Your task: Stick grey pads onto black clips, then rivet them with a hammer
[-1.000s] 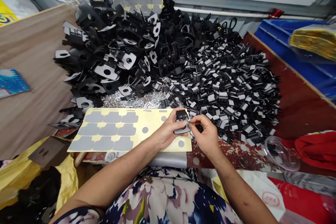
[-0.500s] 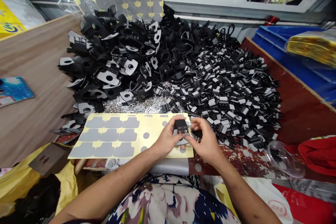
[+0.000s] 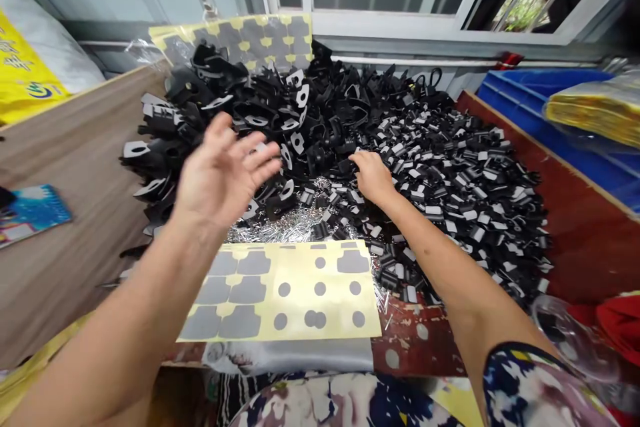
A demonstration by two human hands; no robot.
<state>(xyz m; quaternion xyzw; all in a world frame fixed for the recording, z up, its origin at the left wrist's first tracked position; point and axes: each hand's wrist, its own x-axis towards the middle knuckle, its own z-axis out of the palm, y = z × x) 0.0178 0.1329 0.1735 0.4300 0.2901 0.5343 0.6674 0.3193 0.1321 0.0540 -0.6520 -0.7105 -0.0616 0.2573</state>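
My left hand (image 3: 227,170) is raised over the left part of the pile, palm turned up and fingers spread, with nothing in it. Beneath and behind it lie larger black plastic parts (image 3: 255,110), some with grey stickers around a hole. My right hand (image 3: 374,177) reaches to the middle of the pile, fingers curled at the black pieces; what they pinch is hidden. Small black plastic clips (image 3: 440,180) with grey patches are heaped to its right. Nearer me lies a yellow sticker sheet (image 3: 327,300) with grey stickers, some peeled off to leave only round dots.
Loose metal pins (image 3: 283,227) lie between the pile and the sheet. A wooden board (image 3: 75,213) edges the left side. A blue crate (image 3: 520,93) stands at the right, a clear plastic container (image 3: 560,327) at the front right. More sticker sheets (image 3: 273,37) lean behind.
Both hands have left the sticker sheet and reached forward, the left to the left. The small black part held between them no longer shows in the hands. The view has shifted slightly.
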